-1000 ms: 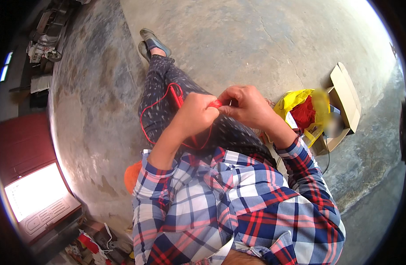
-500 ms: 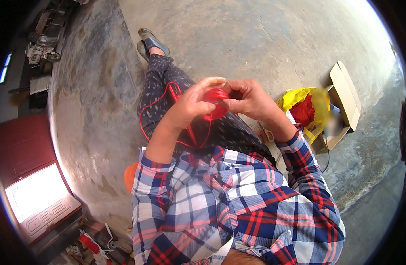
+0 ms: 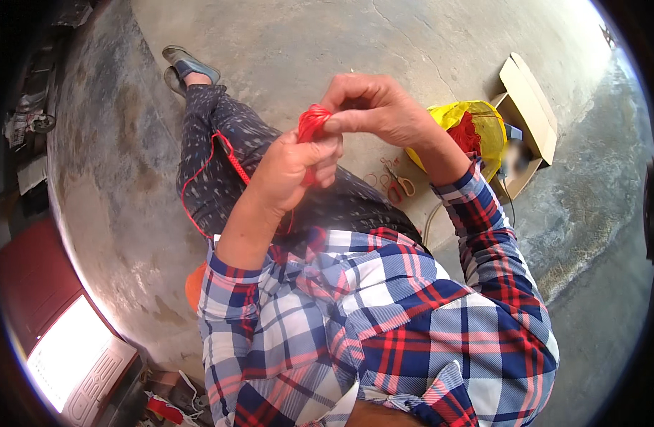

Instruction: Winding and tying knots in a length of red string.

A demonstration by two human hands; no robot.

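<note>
A bundle of red cord (image 3: 313, 122) sticks up out of my left hand (image 3: 293, 165), whose fingers are wrapped round its lower part. My right hand (image 3: 384, 110) pinches the upper loops at their right side between thumb and fingers. From the bundle a loose red strand runs down over my patterned trousers. A thicker braided red length (image 3: 234, 162) lies across my lap, partly behind my left forearm. The lower end of the bundle is mostly hidden by my left fingers.
On the floor to the right lie two pairs of scissors (image 3: 398, 186). Beside them stands a yellow plastic bag (image 3: 492, 135) holding red cord (image 3: 464, 133), against an open cardboard box (image 3: 530, 107). Something orange (image 3: 195, 286) shows at my left side. A dark red door (image 3: 38, 267) stands far left.
My left hand has closed round the bundle, which now stands upright in it. The right hand has risen and grips the top loops. The whole view has shifted slightly.
</note>
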